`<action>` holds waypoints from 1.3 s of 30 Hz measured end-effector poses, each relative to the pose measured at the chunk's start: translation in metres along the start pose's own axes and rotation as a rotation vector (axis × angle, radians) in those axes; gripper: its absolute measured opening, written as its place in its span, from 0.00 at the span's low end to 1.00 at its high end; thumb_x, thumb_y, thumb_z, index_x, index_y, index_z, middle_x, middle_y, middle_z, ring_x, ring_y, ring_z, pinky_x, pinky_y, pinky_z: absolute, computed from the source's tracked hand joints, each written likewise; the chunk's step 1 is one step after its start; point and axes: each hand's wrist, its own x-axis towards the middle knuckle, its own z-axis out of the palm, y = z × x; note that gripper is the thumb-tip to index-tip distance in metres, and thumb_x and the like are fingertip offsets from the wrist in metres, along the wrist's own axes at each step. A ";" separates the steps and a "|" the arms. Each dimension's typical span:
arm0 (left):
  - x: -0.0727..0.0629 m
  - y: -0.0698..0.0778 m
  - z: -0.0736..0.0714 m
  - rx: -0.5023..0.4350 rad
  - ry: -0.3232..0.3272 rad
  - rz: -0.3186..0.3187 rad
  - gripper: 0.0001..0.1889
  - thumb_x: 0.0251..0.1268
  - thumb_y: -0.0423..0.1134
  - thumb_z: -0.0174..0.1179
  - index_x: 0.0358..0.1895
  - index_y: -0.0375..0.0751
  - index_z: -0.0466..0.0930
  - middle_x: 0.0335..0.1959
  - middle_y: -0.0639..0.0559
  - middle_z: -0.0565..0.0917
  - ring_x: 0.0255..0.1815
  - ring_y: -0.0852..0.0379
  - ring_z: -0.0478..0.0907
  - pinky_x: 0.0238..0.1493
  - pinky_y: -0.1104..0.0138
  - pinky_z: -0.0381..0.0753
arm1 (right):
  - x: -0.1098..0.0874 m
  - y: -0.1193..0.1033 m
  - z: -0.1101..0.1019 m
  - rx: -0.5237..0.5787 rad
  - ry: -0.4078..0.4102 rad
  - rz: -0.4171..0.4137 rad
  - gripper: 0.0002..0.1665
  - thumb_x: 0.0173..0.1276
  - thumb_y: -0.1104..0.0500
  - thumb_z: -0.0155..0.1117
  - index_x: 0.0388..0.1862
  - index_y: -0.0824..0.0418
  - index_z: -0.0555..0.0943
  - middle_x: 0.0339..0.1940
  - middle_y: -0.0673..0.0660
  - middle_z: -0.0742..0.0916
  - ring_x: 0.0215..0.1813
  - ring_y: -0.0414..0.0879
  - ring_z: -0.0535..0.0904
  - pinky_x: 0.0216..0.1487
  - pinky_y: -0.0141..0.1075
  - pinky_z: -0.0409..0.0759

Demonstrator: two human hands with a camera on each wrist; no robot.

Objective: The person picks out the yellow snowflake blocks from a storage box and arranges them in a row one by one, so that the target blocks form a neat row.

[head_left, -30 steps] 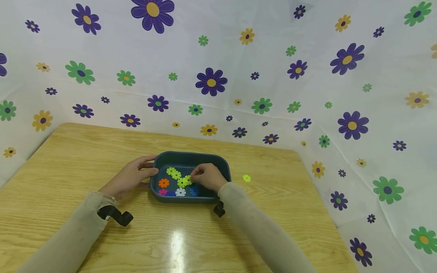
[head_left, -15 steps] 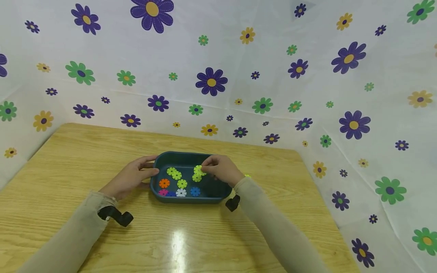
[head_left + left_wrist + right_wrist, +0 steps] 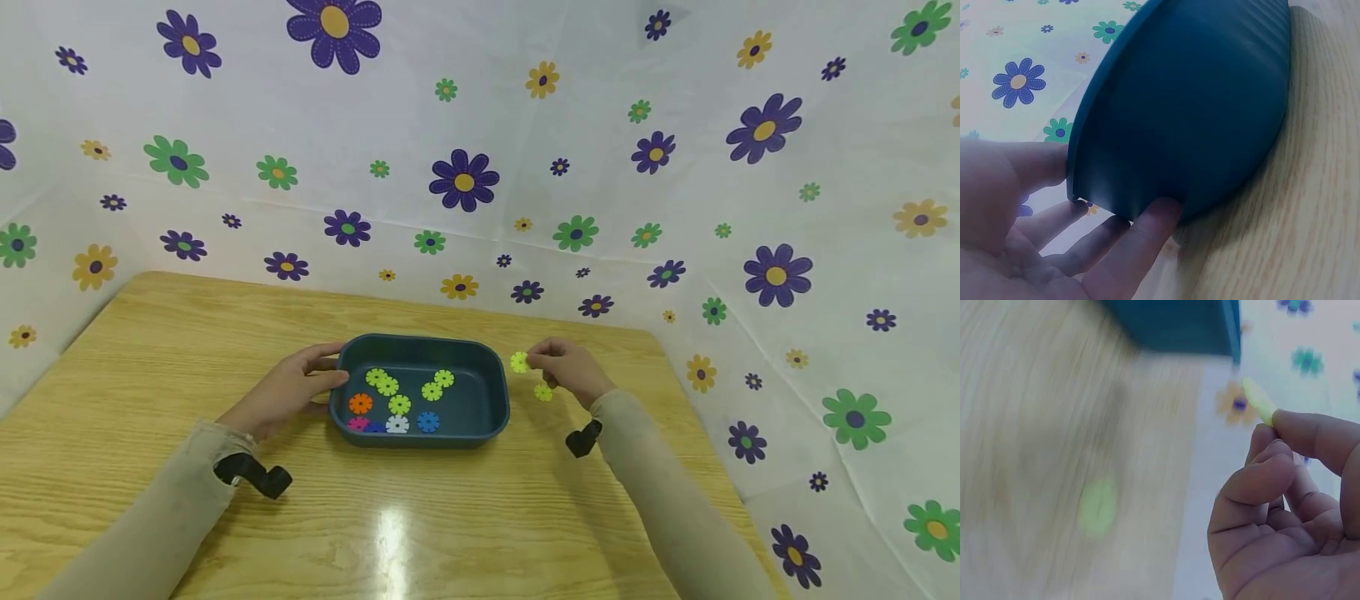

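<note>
A deep teal plastic tray [image 3: 472, 410] sits on a wood-grain worktop [image 3: 423, 517]. At its left end, the left hand [image 3: 288, 385] grasps it, thumb over the rim and fingers against the outside, placed as it was half a second ago. The right hand [image 3: 573, 371], over the tray's right half then, is now beyond its right end, its grip pinching a yellow-green notched disc [image 3: 519, 362] just outside the rim. Below that hand, right of the tray, a loose yellow-green disc [image 3: 542, 392] lies in view, mostly covered by the sleeve [image 3: 652, 467] earlier; whether a finger touches it is hard to tell.

Inside the tray are five more yellow-green discs: a pair [image 3: 382, 382] toward the far left, one near the middle, and a pair [image 3: 438, 385] right of centre, now uncovered. An orange disc lies left; pink, dark blue, white and blue discs line the near side, the dark blue one partly hidden by the wall. The right wrist view blurs the loose disc and cuts off the tray; the left wrist view shows only its outside.
</note>
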 end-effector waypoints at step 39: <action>0.001 -0.002 -0.001 0.024 0.009 0.009 0.37 0.78 0.45 0.60 0.83 0.44 0.55 0.73 0.31 0.66 0.66 0.33 0.76 0.55 0.52 0.87 | -0.001 0.082 -0.039 -0.167 0.156 0.154 0.11 0.76 0.57 0.63 0.47 0.65 0.83 0.36 0.56 0.85 0.35 0.45 0.79 0.36 0.35 0.77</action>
